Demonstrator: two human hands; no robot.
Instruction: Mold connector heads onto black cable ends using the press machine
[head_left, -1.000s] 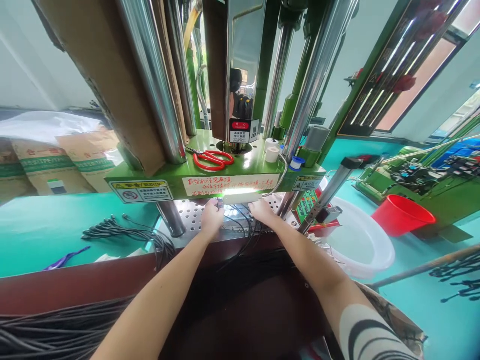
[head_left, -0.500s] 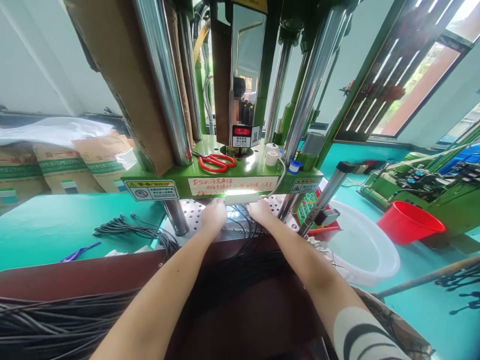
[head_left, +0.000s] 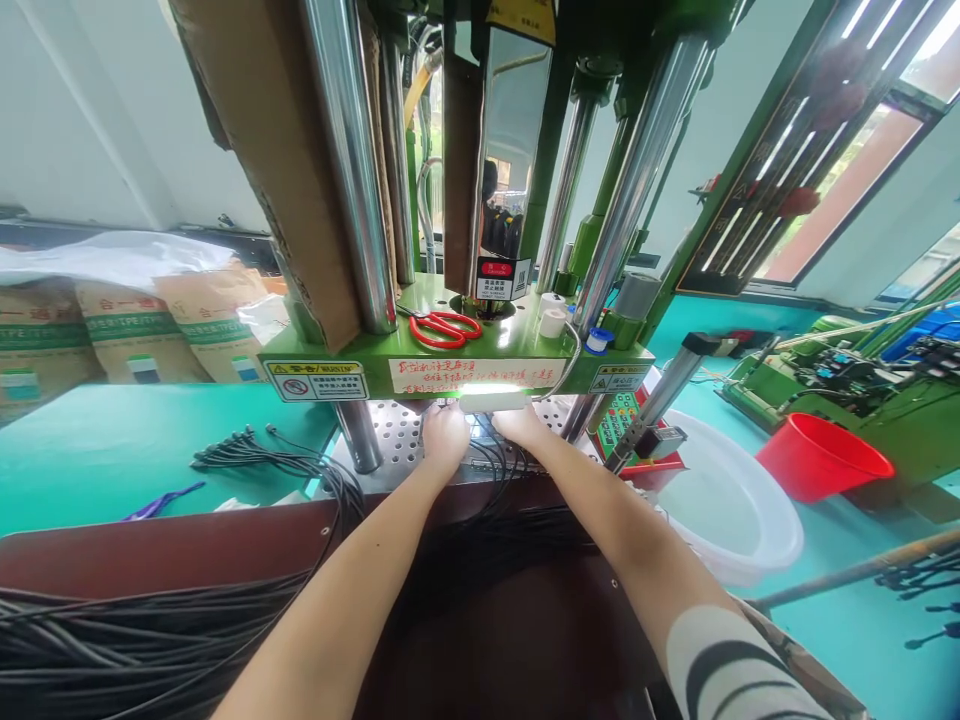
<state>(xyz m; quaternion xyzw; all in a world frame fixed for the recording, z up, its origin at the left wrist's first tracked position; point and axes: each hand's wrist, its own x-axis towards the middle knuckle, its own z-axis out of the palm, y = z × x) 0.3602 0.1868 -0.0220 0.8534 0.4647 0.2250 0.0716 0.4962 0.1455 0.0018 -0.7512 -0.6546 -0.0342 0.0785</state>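
Note:
Both hands reach under the green press plate [head_left: 360, 345] of a machine with chrome columns. My left hand [head_left: 446, 437] rests at the left of a metal mould [head_left: 484, 458] on the perforated bed [head_left: 390, 430]; its fingers point away and are hidden. My right hand [head_left: 519, 424] is at the mould's right side, partly behind a small white lamp [head_left: 493, 402], with its fingers also out of sight. Between the hands, black cables [head_left: 504, 478] run from the mould toward me. Whether either hand grips something cannot be made out.
Red-handled scissors [head_left: 444, 330] and white rolls [head_left: 552, 322] lie on the plate. At left is a cable bundle [head_left: 262, 455]; more cables [head_left: 135, 640] lie lower left. A control box [head_left: 622, 425], white tub [head_left: 787, 530] and red bucket [head_left: 825, 457] stand right.
The view has shifted slightly, so the machine appears farther right. Relative to the press, my right hand has moved a little left, toward the mould's middle. My left hand stays at the mould's left.

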